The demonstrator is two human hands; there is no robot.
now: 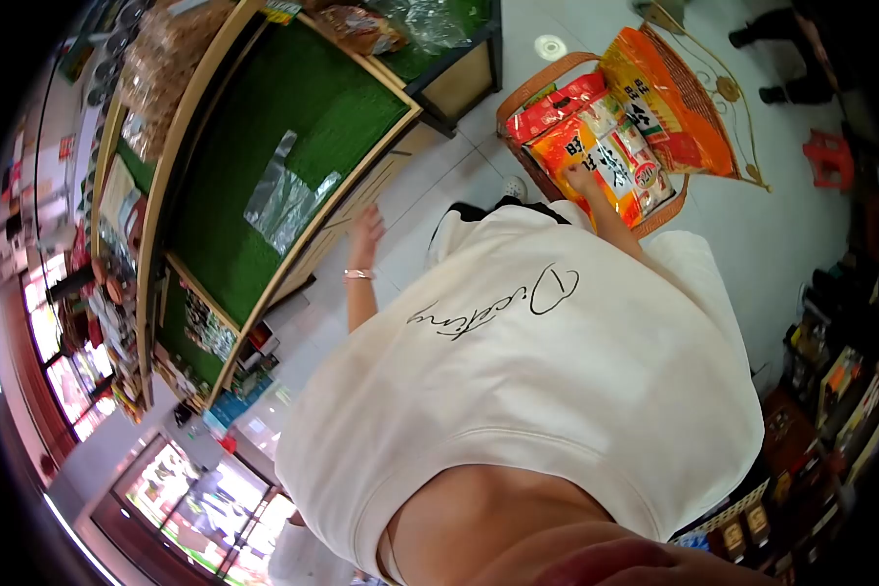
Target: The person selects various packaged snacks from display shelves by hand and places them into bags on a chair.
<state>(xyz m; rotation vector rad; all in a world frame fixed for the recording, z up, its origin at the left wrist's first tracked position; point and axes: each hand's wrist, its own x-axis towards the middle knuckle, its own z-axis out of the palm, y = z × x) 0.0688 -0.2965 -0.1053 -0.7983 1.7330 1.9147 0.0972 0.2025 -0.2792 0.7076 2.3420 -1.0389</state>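
Observation:
My right hand is on the front of an orange and yellow snack bag with large Chinese characters, its fingers bent against the packaging. That bag sits in a brown woven basket on the floor. Beside it in the basket are a red snack bag and another orange snack bag leaning to the right. My left hand, with a bracelet at the wrist, hangs in the air near the edge of a green-lined display shelf. It holds nothing, and its fingers are loosely apart.
Clear plastic bags lie on the green shelf surface. Packaged goods fill the shelving at the upper left. A red stool stands on the tiled floor at the right, and more stocked shelves line the lower right.

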